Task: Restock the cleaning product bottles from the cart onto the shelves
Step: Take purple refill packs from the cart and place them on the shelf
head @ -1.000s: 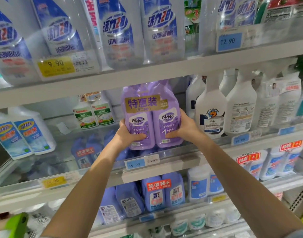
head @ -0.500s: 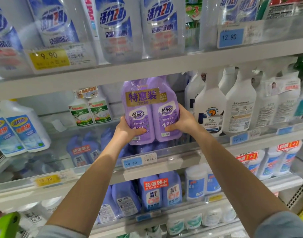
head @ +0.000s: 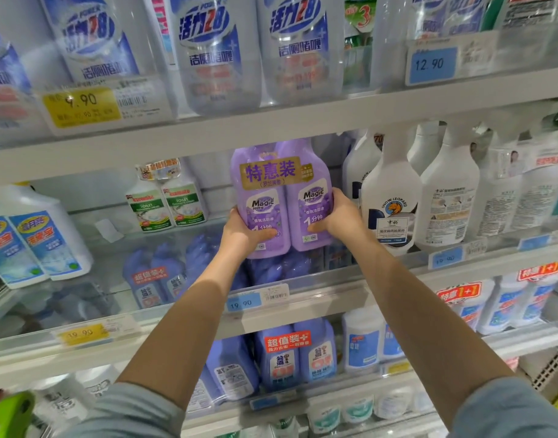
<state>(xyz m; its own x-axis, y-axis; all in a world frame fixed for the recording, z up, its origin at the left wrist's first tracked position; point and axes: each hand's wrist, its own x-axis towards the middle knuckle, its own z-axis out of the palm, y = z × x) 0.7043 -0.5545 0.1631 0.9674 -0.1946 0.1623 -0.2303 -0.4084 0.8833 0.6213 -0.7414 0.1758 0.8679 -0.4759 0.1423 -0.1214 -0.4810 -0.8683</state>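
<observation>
Both arms wear light grey-blue fabric sleeves: left sleeve and right sleeve. Each sleeve ends near the elbow. Below it the arm is uncovered down to the left hand and right hand.

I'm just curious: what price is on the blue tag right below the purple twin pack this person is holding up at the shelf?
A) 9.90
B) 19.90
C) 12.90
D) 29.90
B: the blue tag directly below the purple twin pack reads 19.90.
</observation>
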